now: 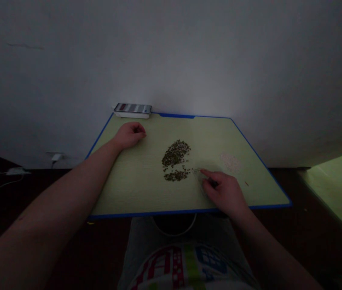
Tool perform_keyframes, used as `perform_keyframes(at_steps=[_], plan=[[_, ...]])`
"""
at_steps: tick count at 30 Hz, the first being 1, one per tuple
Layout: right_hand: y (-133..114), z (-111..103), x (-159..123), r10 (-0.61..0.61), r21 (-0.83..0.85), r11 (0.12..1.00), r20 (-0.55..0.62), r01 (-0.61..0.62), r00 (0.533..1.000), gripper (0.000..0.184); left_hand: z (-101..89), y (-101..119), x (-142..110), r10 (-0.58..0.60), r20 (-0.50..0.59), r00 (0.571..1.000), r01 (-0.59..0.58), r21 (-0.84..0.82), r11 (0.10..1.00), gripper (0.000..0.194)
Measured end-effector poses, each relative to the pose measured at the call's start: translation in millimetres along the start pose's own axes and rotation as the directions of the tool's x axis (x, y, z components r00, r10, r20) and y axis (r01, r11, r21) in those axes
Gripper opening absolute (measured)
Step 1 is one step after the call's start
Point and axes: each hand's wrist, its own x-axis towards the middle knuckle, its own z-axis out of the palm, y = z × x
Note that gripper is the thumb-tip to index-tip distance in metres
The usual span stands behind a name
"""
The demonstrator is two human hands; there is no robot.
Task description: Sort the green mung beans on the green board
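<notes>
On a pale yellow-green board (147, 193) with a blue edge lies a large heap of small dark seeds (175, 154), with paler bits mixed in. A smaller patch of the same seeds (175, 175) lies nearer to me. My right hand (225, 191) is closed around a thin, pale, pointed tool (197, 170), its tip at the right end of this patch. Right of that hand spreads a heap of whitish grains (230, 162). My left hand (130, 135) rests on the board's left side, fingers curled in, with nothing visible in them.
A phone (133, 108) lies on a white box (131, 114) at the board's back left corner, near the wall (171, 60). A small reddish-brown stick (246, 183) lies on the right. Below the front edge is a dark round container (174, 225) between my legs.
</notes>
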Motion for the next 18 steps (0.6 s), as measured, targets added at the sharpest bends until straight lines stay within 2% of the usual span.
perform_keyframes(at_steps=[6, 12, 18], plan=[[9, -7, 1, 0.072, -0.046, 0.996, -0.033, -0.073, 0.997, 0.039, 0.1, -3, 0, 0.005, 0.003, 1.0, -0.005, 0.008, 1.0, 0.018], [30, -15, 5, 0.147, -0.081, 0.985, -0.073, -0.152, 0.986, 0.041, -0.2, -2, 0, 0.004, -0.002, 1.0, -0.004, 0.015, 1.0, 0.018], [49, -26, 9, 0.163, -0.12, 0.976, -0.144, -0.181, 0.976, 0.041, -0.1, -3, 1, 0.009, 0.008, 1.0, -0.01, 0.011, 1.0, 0.019]])
